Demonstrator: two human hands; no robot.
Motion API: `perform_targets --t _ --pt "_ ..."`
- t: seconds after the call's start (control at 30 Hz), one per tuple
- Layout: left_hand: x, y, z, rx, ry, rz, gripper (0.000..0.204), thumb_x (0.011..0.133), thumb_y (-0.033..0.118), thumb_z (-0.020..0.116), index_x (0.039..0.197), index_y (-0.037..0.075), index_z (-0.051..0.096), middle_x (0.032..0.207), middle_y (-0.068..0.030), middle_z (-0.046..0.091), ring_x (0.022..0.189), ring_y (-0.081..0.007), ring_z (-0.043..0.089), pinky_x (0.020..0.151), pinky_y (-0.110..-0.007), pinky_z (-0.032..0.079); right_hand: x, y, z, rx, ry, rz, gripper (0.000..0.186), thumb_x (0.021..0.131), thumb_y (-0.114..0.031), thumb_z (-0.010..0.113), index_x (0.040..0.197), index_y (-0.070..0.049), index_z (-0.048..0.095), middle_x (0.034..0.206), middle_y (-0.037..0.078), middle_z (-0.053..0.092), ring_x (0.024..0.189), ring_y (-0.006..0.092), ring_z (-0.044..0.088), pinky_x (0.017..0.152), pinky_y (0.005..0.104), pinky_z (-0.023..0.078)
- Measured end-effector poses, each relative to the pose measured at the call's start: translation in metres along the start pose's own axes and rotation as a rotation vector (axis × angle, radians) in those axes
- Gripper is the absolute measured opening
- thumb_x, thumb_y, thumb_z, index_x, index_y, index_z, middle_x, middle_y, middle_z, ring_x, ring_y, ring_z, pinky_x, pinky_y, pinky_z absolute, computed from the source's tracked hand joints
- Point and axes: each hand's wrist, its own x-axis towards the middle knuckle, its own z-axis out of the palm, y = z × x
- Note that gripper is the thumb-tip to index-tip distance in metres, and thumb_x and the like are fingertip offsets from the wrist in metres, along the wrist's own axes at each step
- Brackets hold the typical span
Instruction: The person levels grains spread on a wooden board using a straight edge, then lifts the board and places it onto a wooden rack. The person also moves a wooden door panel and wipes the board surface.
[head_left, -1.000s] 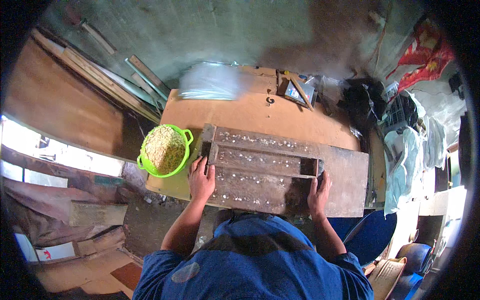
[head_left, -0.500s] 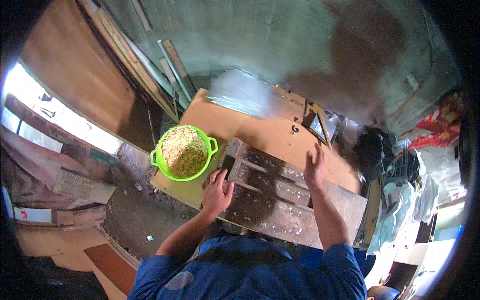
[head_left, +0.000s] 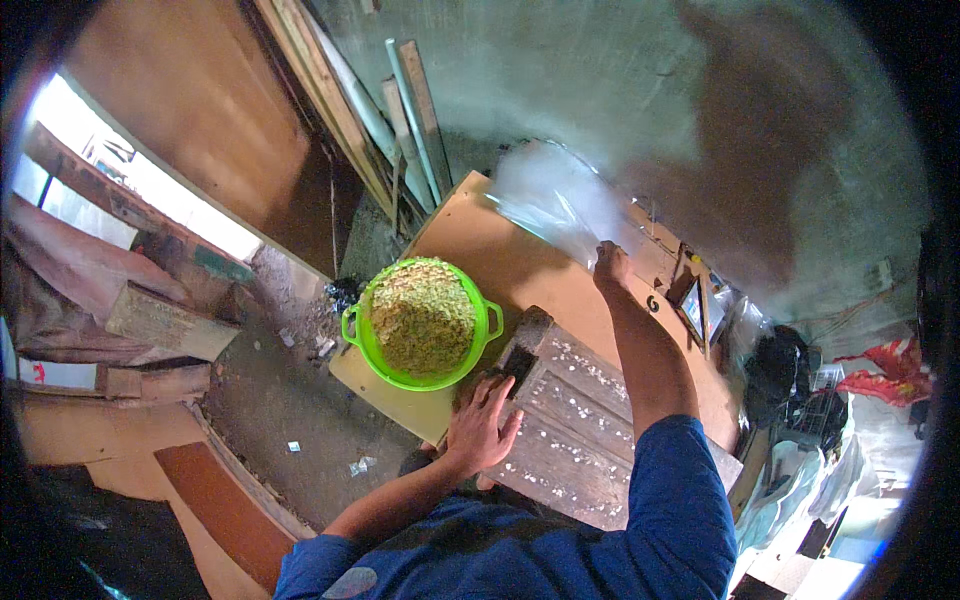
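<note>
My left hand lies with fingers spread on the left end of a worn grey wooden board with raised strips, speckled with white bits. My right hand is stretched far forward over the table, its fingers closed on the near edge of a clear plastic bag or sheet. A bright green two-handled basin, heaped with pale, small chopped-looking pieces, stands on the table left of the board, just beyond my left hand.
The tan tabletop runs under everything. A wooden-framed item sits at its right back, with a black bag farther right. Planks and pipes lean on the wall at back left. Scraps litter the floor.
My right hand has moved from above the board forward to the plastic and closed on it. My left hand stays at the board's end. The whole view has shifted.
</note>
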Motion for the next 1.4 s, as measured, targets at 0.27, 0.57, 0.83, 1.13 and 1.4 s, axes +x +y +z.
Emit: perform_targets --t 0.27,0.57,0.83,1.13,1.4 --pt "0.001 -0.011 -0.003 -0.018 0.000 0.015 0.060 0.098 0.039 0.059 0.148 0.009 0.045 0.146 -0.0212 0.047 0.135 -0.0441 0.045 0.111 -0.054 0.039 0.005 -0.012 -0.036 -0.019 -0.012 0.086 0.025 0.097 -0.033 0.056 0.103 -0.014 0.071 0.105 0.017 0.072 0.098 0.0426 0.069 0.081 0.0525 0.054" --pt "-0.004 -0.004 0.005 -0.023 0.074 0.066 0.056 0.098 0.035 0.062 0.144 0.005 0.049 0.143 -0.0224 0.048 0.134 -0.0436 0.046 0.111 -0.053 0.040 0.032 -0.036 -0.123 -0.041 0.191 -0.160 0.020 0.097 -0.027 0.054 0.103 -0.012 0.066 0.102 0.021 0.070 0.094 0.0452 0.067 0.079 0.0541 0.053" --pt "-0.003 -0.005 0.011 0.012 0.130 0.091 0.053 0.097 0.035 0.062 0.141 0.008 0.052 0.143 -0.0191 0.050 0.132 -0.0414 0.050 0.109 -0.054 0.040 0.010 -0.069 -0.258 0.146 0.477 -0.232 0.015 0.098 -0.017 0.054 0.103 -0.009 0.065 0.098 0.021 0.071 0.092 0.0450 0.069 0.077 0.0531 0.055" --pt "-0.007 -0.022 0.023 0.023 0.268 0.177 0.052 0.095 0.029 0.065 0.141 0.007 0.054 0.138 -0.0234 0.054 0.131 -0.0435 0.048 0.111 -0.054 0.036 -0.176 -0.047 -0.319 0.603 0.359 -0.122 0.014 0.098 -0.009 0.058 0.107 -0.004 0.066 0.090 0.013 0.071 0.077 0.0233 0.070 0.069 0.0369 0.054" --pt "-0.030 0.026 0.002 -0.061 0.324 0.508 0.061 0.091 0.031 0.070 0.140 0.000 0.054 0.140 -0.0239 0.054 0.135 -0.0440 0.045 0.113 -0.054 0.035 -0.350 -0.007 -0.310 0.993 0.167 0.173 0.004 0.098 -0.006 0.066 0.097 -0.002 0.063 0.082 -0.001 0.062 0.076 0.0074 0.057 0.069 0.0237 0.048"
